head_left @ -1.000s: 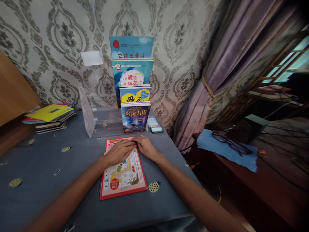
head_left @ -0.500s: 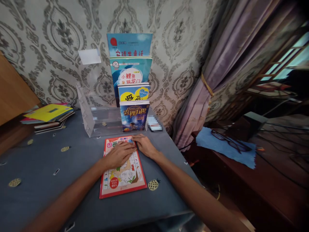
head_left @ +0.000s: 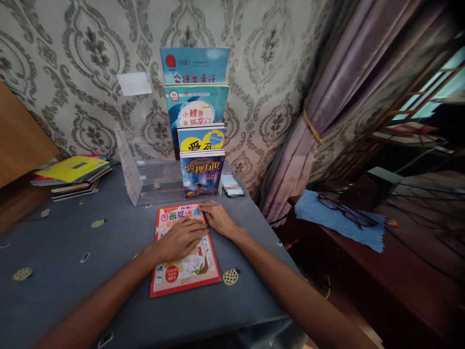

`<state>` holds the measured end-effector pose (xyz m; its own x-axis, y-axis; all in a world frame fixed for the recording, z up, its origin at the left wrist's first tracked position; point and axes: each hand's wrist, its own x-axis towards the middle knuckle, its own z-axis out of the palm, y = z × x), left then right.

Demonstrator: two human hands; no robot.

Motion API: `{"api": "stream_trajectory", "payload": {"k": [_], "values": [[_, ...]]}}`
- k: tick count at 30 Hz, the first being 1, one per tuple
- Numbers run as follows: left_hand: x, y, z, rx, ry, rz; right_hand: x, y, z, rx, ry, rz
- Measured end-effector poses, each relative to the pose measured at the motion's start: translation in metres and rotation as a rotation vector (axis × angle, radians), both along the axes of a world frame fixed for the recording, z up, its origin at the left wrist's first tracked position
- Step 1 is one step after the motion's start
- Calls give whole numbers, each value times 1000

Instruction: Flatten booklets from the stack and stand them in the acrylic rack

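A red-bordered picture book point(head_left: 203, 278) lies face up on the cloth-covered table, its cover in full colour. Flat across the middle of the cover rests my left hand point(head_left: 183, 238), fingers stretched out and holding nothing. My right hand point(head_left: 219, 219) lies at the book's upper right edge, fingers extended, with the fingertips touching the corner. Just behind the book stands a clear acrylic display rack point(head_left: 131, 182). On its right side are stepped books, among them a dark blue book point(head_left: 202, 180) in front and a teal book point(head_left: 172, 114) farther back.
Several stacked books, topped by a yellow one point(head_left: 72, 168), lie at the back left. A phone point(head_left: 232, 186) with a blurred screen is right of the rack. Beyond the table's right edge, glasses point(head_left: 347, 213) rest on a blue cloth point(head_left: 312, 215) near loose cables.
My left hand has slid slightly down the cover towards me, uncovering more of the printed title. My right hand stays at the book's upper right corner.
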<state>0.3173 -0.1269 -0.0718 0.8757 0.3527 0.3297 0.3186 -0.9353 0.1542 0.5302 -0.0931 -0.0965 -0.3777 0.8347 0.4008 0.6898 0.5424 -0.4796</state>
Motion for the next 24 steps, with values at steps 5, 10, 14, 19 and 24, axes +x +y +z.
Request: {"api": "stream_trajectory", "payload": {"k": [5,10,14,19,24], "values": [[1,-2,2,13,15,-2,0,0,0,-6,-5,-9],[2,-5,5,4,21,-17,0,0,0,-5,8,-12],[3,-12,5,-22,36,-36,0,0,1,-14,11,-5],[3,-18,5,-26,26,-52,0,-1,2,-23,1,-10],[4,-28,9,-60,49,-89,-1,-1,3,-20,-3,-8]]}}
